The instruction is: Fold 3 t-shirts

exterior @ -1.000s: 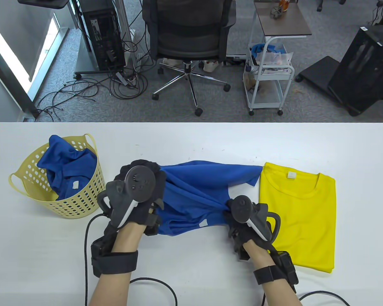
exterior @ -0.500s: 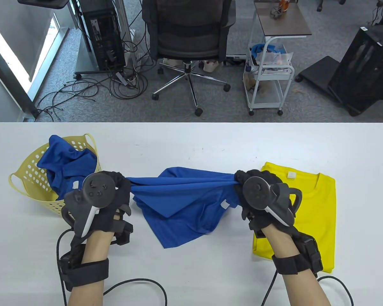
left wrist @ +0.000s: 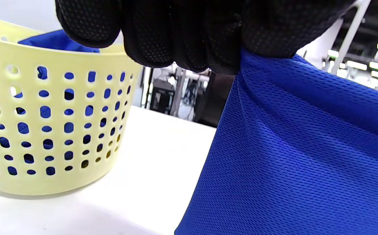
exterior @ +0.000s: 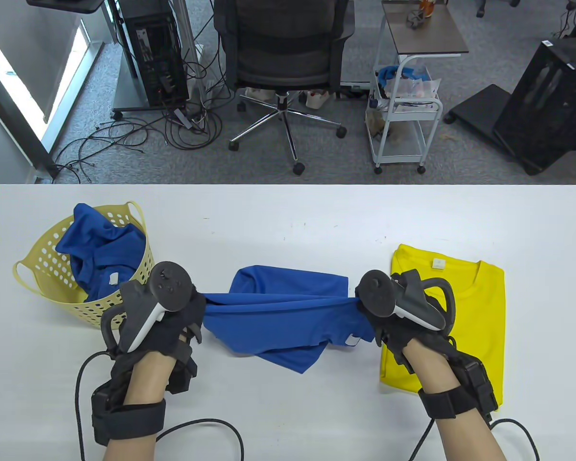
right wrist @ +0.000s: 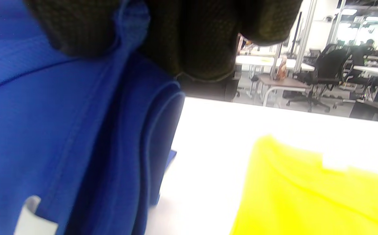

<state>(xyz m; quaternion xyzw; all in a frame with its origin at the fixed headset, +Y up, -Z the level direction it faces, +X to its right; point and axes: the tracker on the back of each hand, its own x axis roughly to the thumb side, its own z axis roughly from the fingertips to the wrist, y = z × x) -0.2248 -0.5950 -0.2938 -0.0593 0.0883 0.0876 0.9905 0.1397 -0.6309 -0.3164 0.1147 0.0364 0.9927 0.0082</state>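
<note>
1. White counter (exterior: 288,216); office floor at frame top.
2. Both grips, left hand (exterior: 161,317) and right hand (exterior: 393,312), pinch the blue shirt (exterior: 283,312), mid-frame.
3. Since a second ago it's been pulled taut; spreading likely follows.

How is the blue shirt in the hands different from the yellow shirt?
The blue shirt is blue, stretched and wrinkled between the left hand and the right hand; the yellow shirt is yellow and lies flat, neatly folded on the table. Both hands grip the blue shirt; neither grips the yellow shirt. Both shirts have a small white tag.
</note>
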